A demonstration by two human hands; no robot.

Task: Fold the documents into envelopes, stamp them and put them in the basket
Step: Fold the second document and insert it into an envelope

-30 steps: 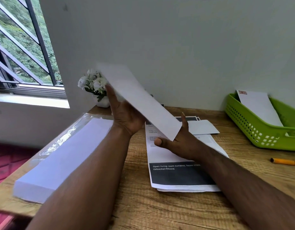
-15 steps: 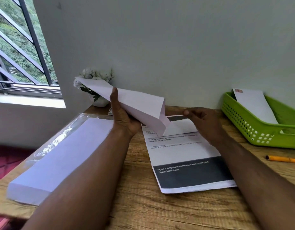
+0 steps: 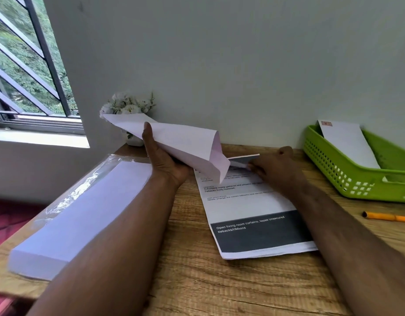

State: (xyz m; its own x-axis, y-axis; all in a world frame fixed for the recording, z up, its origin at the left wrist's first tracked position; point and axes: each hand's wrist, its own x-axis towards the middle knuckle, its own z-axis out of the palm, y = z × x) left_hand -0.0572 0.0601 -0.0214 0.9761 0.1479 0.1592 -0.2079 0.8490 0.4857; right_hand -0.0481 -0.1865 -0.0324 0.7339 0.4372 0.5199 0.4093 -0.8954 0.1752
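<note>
Envelope stack (image 3: 78, 215) lies left of the documents (image 3: 249, 215); basket (image 3: 356, 174) far right, pen (image 3: 388, 217) before it.

Both forearms reach forward. The left hand (image 3: 166, 161) is raised, palm up, thumb pressed on top of what it grips. The right hand (image 3: 274, 166), lower and beside it, pinches with curled fingertips (image 3: 254, 167).

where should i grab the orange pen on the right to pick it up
Take the orange pen at mid-barrel, coming straight down from above, grip closing across its thin width. It lies flat on the wooden table, running left to right, with bare wood on both long sides. Its right end leaves the frame, so the visible middle is the safest guess.
</note>
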